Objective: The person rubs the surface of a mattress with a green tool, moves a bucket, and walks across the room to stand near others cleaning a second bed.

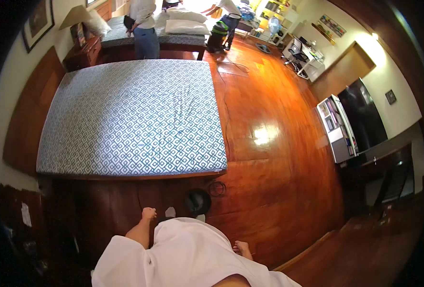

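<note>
L hand hangs w/ grip curled together into a fist, holding nothing. R hand mostly hidden behind white garment; can't tell its grip. Bare patterned mattress lies ahead of L fist, well apart. Dark round object on wood floor, just R of the fist.

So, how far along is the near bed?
Done: the mattress lies bare, with no sheet on it. In hand: nothing; the left hand hangs as a closed fist. Left: probably sheets and pillows; the pillows lie on the far bed.
</note>
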The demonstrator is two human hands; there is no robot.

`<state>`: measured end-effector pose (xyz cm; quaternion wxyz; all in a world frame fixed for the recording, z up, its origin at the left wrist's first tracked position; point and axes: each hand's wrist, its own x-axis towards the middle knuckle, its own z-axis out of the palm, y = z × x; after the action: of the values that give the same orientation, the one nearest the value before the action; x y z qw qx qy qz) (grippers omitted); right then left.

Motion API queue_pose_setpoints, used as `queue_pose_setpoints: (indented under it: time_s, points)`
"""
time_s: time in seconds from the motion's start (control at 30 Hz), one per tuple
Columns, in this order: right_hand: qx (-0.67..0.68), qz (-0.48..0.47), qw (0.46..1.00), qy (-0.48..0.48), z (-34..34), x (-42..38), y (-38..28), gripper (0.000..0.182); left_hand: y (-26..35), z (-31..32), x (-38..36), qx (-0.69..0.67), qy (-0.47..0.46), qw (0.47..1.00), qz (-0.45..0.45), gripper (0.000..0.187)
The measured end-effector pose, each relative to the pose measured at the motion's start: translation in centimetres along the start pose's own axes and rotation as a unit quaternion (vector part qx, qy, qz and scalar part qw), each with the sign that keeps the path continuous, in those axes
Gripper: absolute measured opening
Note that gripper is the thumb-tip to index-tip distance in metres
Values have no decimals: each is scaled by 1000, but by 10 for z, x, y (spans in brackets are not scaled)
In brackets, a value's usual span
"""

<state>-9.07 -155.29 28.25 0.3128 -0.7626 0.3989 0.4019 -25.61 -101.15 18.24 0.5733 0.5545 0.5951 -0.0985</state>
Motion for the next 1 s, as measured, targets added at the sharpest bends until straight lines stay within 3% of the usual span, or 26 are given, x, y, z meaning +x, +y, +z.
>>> queue_pose_setpoints:
  time_s: [0.13, 0.2, 0.37, 0.57, 0.63, 0.67, 0.7, 0.73, 0.8, 0.9, 1.0]
  points:
    - [11, -7, 1000, 4, -7, -25, -13, 27, 16, 4, 5, 28, -24, 999, 24, 24]
    - [-9, -50, 999, -3, -16, -31, -14, 30, 17, 7, 10, 134, -25, 989, 65, 26]
    - [21, -8, 1000, 7, -34, -7, 3, 32, 49, 23, 10, 170, -29, 977, 125, 28]
    - [19, 48, 998, -21, -94, 52, 25, 29, 65, 73, -1, 154, 15, 980, 122, 30]
    - [38, 83, 992, -83, -119, 149, 58, 32, 72, 96, -18, 185, 12, 979, 89, 28]
    - [14, 74, 995, -63, -144, 125, 36, 32, 74, 116, -29, 89, 21, 995, 38, 29]
    - [76, 88, 987, -107, -151, 198, 67, 32, 79, 137, -40, 104, 37, 994, 23, 28]
    - [61, 52, 996, -35, -180, 147, 29, 27, 80, 155, -48, 123, 53, 991, 7, 28]
    - [120, 99, 986, -61, -221, 185, 19, 22, 84, 199, -61, 105, 41, 993, 37, 28]
    - [181, 91, 974, -104, -293, 245, -4, 19, 108, 256, -106, 131, 16, 989, 71, 28]
    - [184, -11, 983, -13, -347, 238, -85, 27, 126, 311, -105, 117, 11, 988, 95, 28]
